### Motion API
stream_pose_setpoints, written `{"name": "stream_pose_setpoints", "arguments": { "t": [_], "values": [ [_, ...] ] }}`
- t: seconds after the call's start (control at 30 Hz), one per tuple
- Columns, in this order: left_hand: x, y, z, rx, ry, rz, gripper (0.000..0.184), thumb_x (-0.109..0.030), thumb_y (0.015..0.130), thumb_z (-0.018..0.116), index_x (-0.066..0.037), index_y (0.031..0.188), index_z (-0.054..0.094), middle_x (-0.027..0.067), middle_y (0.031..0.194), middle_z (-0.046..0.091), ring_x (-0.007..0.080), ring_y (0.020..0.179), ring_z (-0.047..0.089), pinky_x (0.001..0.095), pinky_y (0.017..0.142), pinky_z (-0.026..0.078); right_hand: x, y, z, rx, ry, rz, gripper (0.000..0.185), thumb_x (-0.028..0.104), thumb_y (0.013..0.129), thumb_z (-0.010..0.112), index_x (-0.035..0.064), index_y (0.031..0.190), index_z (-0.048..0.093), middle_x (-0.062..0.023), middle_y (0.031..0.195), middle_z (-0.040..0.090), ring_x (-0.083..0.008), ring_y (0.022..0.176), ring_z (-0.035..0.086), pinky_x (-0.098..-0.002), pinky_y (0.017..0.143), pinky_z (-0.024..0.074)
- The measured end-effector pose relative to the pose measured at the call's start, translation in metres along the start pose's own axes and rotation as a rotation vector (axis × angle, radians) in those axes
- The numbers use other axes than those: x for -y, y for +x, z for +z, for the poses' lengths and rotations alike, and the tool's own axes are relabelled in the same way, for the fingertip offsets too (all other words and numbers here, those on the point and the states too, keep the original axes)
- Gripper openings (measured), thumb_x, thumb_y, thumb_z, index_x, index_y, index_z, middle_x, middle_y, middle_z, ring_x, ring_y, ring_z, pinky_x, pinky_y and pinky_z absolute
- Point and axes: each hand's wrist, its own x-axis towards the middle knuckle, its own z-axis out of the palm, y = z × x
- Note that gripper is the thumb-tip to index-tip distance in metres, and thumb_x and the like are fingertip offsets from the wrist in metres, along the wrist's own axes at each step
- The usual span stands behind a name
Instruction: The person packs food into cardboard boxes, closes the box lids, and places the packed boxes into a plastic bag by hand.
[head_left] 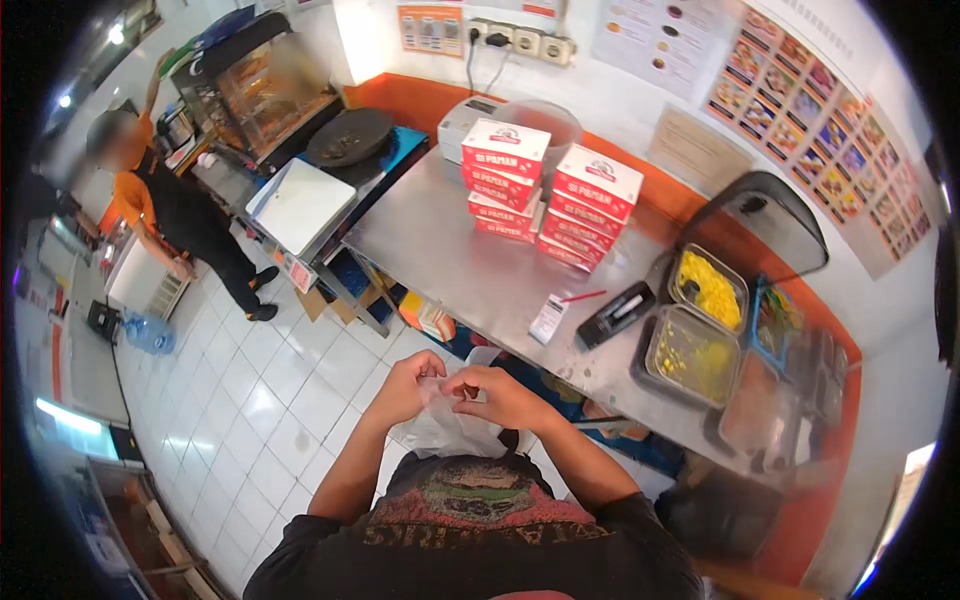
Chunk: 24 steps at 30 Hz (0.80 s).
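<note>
A thin, translucent white plastic bag [455, 425] hangs in front of my body, its top edge between my two hands. My left hand [412, 388] is closed, fingertips pinching the bag's upper edge. Beside it, my right hand [490, 395] has curled fingers gripping the same edge from the other side. The lower part of the bag hangs crumpled against my dark shirt. Beyond my hands, two stacks of red and white food boxes [590, 205] stand on the metal table [425, 225].
On the table lie a black handheld device [615, 315], a small white packet [548, 318] and a red pen [583, 296]. At right are containers of yellow food [710, 290]. A co-worker [190, 210] stands at left near a glass display case [270, 90]; a water jug [148, 333] is on the floor.
</note>
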Motion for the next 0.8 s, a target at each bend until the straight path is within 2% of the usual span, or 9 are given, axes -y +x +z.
{"name": "stream_pose_setpoints", "arguments": {
  "t": [0.2, 0.3, 0.37, 0.4, 0.47, 0.6, 0.67, 0.73, 0.8],
  "values": [
    [-0.004, 0.003, -0.053, -0.164, 0.170, -0.198, 0.012, -0.001, 0.078, 0.066, -0.003, 0.090, 0.062, 0.0026, 0.073, 0.056, 0.0092, 0.068, 0.051, 0.0263, 0.063, 0.044, -0.012, 0.042, -0.059, -0.114, 0.048, -0.005, 0.011, -0.002, 0.082, 0.070, 0.0014, 0.091, 0.064, -0.0063, 0.085, 0.061, -0.0152, 0.074, 0.055, -0.0288, 0.065, 0.0443],
    [0.023, 0.013, -0.082, -0.272, 0.236, 0.086, 0.017, -0.002, 0.080, 0.065, -0.003, 0.097, 0.066, 0.0076, 0.082, 0.066, 0.0146, 0.076, 0.060, 0.0305, 0.071, 0.049, -0.040, 0.059, -0.089, -0.310, 0.179, 0.068, 0.008, -0.007, 0.084, 0.068, 0.0010, 0.085, 0.065, -0.0031, 0.087, 0.062, -0.0133, 0.082, 0.056, -0.0275, 0.072, 0.0431],
    [0.042, 0.027, -0.100, -0.195, 0.107, 0.013, 0.024, -0.006, 0.079, 0.067, 0.000, 0.102, 0.066, 0.0156, 0.097, 0.070, 0.0306, 0.089, 0.066, 0.0368, 0.082, 0.052, -0.083, 0.074, -0.086, -0.307, 0.162, 0.074, 0.034, -0.003, 0.080, 0.074, 0.0035, 0.112, 0.062, -0.0069, 0.105, 0.061, -0.0161, 0.088, 0.057, -0.0285, 0.079, 0.0454],
    [0.043, 0.035, -0.113, -0.213, 0.154, 0.116, 0.025, -0.007, 0.079, 0.065, -0.001, 0.103, 0.067, 0.0159, 0.098, 0.069, 0.0324, 0.089, 0.066, 0.0361, 0.082, 0.052, -0.085, 0.090, -0.076, -0.264, 0.167, 0.050, 0.034, -0.003, 0.080, 0.074, 0.0035, 0.112, 0.062, -0.0069, 0.105, 0.061, -0.0161, 0.088, 0.057, -0.0285, 0.079, 0.0454],
    [0.116, 0.069, -0.134, -0.180, 0.429, 0.341, 0.027, -0.011, 0.080, 0.064, -0.002, 0.105, 0.068, 0.0167, 0.098, 0.069, 0.0357, 0.091, 0.065, 0.0365, 0.084, 0.052, -0.080, 0.123, -0.050, -0.413, 0.122, 0.020, 0.082, 0.003, 0.074, 0.082, 0.0066, 0.143, 0.038, -0.0119, 0.128, 0.050, -0.0211, 0.099, 0.058, -0.0317, 0.088, 0.0469],
    [0.099, 0.123, -0.158, -0.223, -0.145, -0.058, 0.028, -0.010, 0.079, 0.063, -0.004, 0.105, 0.069, 0.0167, 0.098, 0.070, 0.0265, 0.093, 0.067, 0.0366, 0.082, 0.050, -0.129, 0.175, 0.002, -0.177, -0.294, 0.115, 0.113, 0.005, 0.070, 0.084, 0.0066, 0.154, 0.007, -0.0156, 0.143, 0.036, -0.0267, 0.109, 0.057, -0.0354, 0.094, 0.0464],
    [0.127, 0.153, -0.162, -0.151, -0.265, -0.049, 0.028, -0.012, 0.078, 0.065, -0.003, 0.105, 0.068, 0.0164, 0.098, 0.070, 0.0261, 0.094, 0.066, 0.0369, 0.083, 0.049, -0.145, 0.202, 0.030, -0.637, 0.312, 0.451, 0.091, 0.001, 0.070, 0.081, 0.0006, 0.145, 0.028, -0.0157, 0.135, 0.047, -0.0254, 0.113, 0.057, -0.0339, 0.091, 0.0487],
    [0.123, 0.172, -0.178, -0.080, -0.364, -0.032, 0.029, -0.015, 0.078, 0.067, -0.003, 0.104, 0.068, 0.0161, 0.098, 0.070, 0.0256, 0.096, 0.065, 0.0372, 0.084, 0.049, -0.197, 0.222, 0.021, -0.720, 0.307, 0.399, 0.075, -0.001, 0.072, 0.078, 0.0003, 0.135, 0.038, -0.0130, 0.123, 0.053, -0.0226, 0.106, 0.059, -0.0314, 0.085, 0.0497],
    [0.088, 0.166, -0.201, -0.009, -0.037, 0.028, 0.029, -0.014, 0.076, 0.067, -0.002, 0.102, 0.066, 0.0164, 0.094, 0.067, 0.0284, 0.092, 0.064, 0.0380, 0.082, 0.048, -0.215, 0.244, 0.013, -0.816, 0.337, 0.351, 0.058, -0.002, 0.073, 0.076, 0.0001, 0.124, 0.049, -0.0104, 0.111, 0.060, -0.0199, 0.100, 0.061, -0.0288, 0.080, 0.0508]
  ]
}}
